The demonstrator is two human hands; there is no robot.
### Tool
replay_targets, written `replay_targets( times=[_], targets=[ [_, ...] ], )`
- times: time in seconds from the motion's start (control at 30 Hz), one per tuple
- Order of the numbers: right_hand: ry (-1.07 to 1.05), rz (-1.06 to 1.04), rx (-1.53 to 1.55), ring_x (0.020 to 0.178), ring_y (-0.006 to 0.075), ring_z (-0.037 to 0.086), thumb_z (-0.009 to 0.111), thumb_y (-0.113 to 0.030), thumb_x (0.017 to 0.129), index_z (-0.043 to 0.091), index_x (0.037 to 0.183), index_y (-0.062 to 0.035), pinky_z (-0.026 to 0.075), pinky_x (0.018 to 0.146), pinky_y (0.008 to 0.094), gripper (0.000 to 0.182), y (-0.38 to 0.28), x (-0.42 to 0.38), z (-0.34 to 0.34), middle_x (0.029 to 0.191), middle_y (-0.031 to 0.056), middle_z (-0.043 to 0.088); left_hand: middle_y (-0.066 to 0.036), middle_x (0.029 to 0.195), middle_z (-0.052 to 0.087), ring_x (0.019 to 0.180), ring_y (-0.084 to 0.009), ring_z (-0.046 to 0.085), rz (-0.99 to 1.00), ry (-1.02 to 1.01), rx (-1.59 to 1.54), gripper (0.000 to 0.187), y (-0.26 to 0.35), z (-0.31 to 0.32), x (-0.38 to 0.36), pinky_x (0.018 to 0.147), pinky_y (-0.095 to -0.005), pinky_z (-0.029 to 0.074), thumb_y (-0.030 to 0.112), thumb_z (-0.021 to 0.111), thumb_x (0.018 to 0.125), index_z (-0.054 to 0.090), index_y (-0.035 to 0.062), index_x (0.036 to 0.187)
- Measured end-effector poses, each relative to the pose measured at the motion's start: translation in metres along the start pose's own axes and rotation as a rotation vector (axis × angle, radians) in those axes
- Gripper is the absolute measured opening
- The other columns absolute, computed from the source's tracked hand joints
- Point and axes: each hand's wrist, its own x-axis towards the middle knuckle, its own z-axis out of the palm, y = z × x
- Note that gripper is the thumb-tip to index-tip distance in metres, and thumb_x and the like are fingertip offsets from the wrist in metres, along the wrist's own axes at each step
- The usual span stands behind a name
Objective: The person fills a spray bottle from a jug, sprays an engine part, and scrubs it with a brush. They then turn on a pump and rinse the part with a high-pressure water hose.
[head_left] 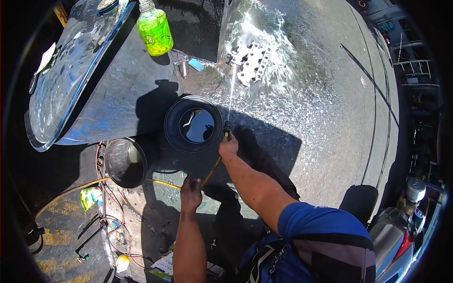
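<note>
Left hand [191,194]: lower centre, fingers half curled at yellow hose [163,183]; cannot tell whether gripping.
Right hand [229,146]: centre, fingers wrapped round spray nozzle [227,128].
Holed metal part [253,64]: upper centre, on wet ground [292,96], water jet [231,92] striking it.

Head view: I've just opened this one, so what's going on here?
The person's right hand holds a spray nozzle, sending a jet onto a holed metal part on the wet ground. The yellow hose runs by the left hand; whether that hand grips it is unclear. A black bucket holding liquid stands just left of the nozzle.
</note>
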Motion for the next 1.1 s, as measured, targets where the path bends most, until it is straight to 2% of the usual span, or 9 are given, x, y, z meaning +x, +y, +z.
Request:
replay_targets(
  times=[0.27, 0.4, 0.5, 0.6, 0.67, 0.77, 0.87, 0.93, 1.1],
  targets=[
    [-0.132, -0.028, 0.018, 0.102, 0.0209, 0.063, 0.051, -0.01, 0.093, 0.057, 0.123, 0.0018, 0.047, 0.087, 0.0298, 0.033, -0.013, 0.007, -0.021, 0.11, 0.016, 0.066, -0.019, 0.098, 0.065, 0.089, -0.0269, 0.063, -0.231, -0.455, 0.3, 0.039, 0.056, 0.125, 0.214, 0.08, -0.036, 0.047, 0.035, 0.049, 0.095, 0.062, 0.0021, 0.111],
    [-0.135, -0.037, 0.02, 0.109, 0.0229, 0.061, 0.05, -0.011, 0.094, 0.055, 0.126, 0.0021, 0.045, 0.092, 0.0307, 0.035, -0.047, 0.033, -0.037, 0.116, 0.0183, 0.064, -0.015, 0.088, 0.068, 0.08, -0.0231, 0.064, -0.465, -0.515, -0.105, 0.041, 0.024, 0.171, 0.252, 0.071, -0.0366, 0.047, 0.035, 0.053, 0.092, 0.066, -0.0031, 0.098],
    [-0.198, -0.105, -0.113, 0.105, 0.0367, 0.062, 0.049, -0.012, 0.091, 0.051, 0.13, -0.0012, 0.048, 0.088, 0.0377, 0.04, -0.046, 0.06, -0.037, 0.113, 0.0249, 0.062, -0.008, 0.085, 0.065, 0.078, -0.0184, 0.061, -0.463, -0.47, -0.219, 0.03, 0.044, 0.184, 0.271, 0.071, -0.0334, 0.047, 0.024, 0.052, 0.093, 0.063, -0.0017, 0.101],
    [-0.594, -0.111, -0.179, 0.104, 0.042, 0.059, 0.051, -0.015, 0.089, 0.053, 0.128, -0.0024, 0.048, 0.088, 0.042, 0.041, -0.081, 0.109, -0.051, 0.113, 0.0271, 0.06, -0.006, 0.078, 0.062, 0.072, -0.0176, 0.06, -0.355, -0.363, 0.153, 0.024, 0.058, 0.184, 0.297, 0.067, -0.0318, 0.048, 0.02, 0.049, 0.093, 0.062, 0.0003, 0.096],
    [-1.06, 0.047, -0.543, 0.106, 0.0323, 0.063, 0.054, -0.011, 0.088, 0.053, 0.126, 0.0048, 0.047, 0.09, 0.0358, 0.042, -0.148, 0.181, -0.068, 0.112, 0.0242, 0.064, -0.007, 0.072, 0.06, 0.064, -0.0179, 0.059, -0.34, -0.313, 0.319, 0.026, 0.065, 0.183, 0.308, 0.06, -0.0324, 0.047, 0.022, 0.047, 0.093, 0.062, 0.0016, 0.088],
    [-0.606, -0.306, -0.543, 0.097, 0.0276, 0.066, 0.058, -0.021, 0.088, 0.056, 0.124, 0.0029, 0.049, 0.085, 0.0345, 0.043, -0.08, 0.307, -0.046, 0.105, 0.0223, 0.067, -0.008, 0.064, 0.056, 0.054, -0.0186, 0.055, -0.482, -0.255, 0.183, 0.032, 0.056, 0.19, 0.309, 0.051, -0.0345, 0.043, 0.026, 0.045, 0.093, 0.058, 0.0029, 0.075],
    [-0.4, 0.032, -0.364, 0.103, 0.0362, 0.062, 0.063, -0.034, 0.085, 0.054, 0.122, 0.0072, 0.048, 0.091, 0.0389, 0.056, -0.095, 0.434, -0.009, 0.109, 0.0256, 0.064, -0.007, 0.064, 0.053, 0.054, -0.0157, 0.052, -0.581, -0.161, 0.019, 0.032, 0.059, 0.203, 0.32, 0.049, -0.0339, 0.039, 0.028, 0.044, 0.093, 0.055, 0.0032, 0.076],
    [-0.304, -0.019, -0.754, 0.112, 0.035, 0.059, 0.064, -0.041, 0.084, 0.051, 0.126, 0.0073, 0.045, 0.096, 0.0387, 0.065, -0.102, 0.496, 0.021, 0.116, 0.0258, 0.061, -0.003, 0.068, 0.052, 0.062, -0.0111, 0.052, -0.57, -0.22, 0.097, 0.025, 0.093, 0.199, 0.322, 0.053, -0.0305, 0.037, 0.025, 0.044, 0.094, 0.056, 0.0033, 0.091],
    [-0.379, 0.214, -0.751, 0.133, 0.0322, 0.041, 0.065, -0.053, 0.08, 0.03, 0.141, 0.0052, 0.035, 0.109, 0.0359, 0.091, -0.062, 0.595, 0.089, 0.14, 0.0229, 0.044, -0.016, 0.076, 0.058, 0.07, -0.029, 0.06, -0.417, -0.083, 0.156, 0.032, 0.069, 0.208, 0.327, 0.064, -0.0408, 0.044, 0.028, 0.044, 0.096, 0.055, -0.0014, 0.097]
  ],
)
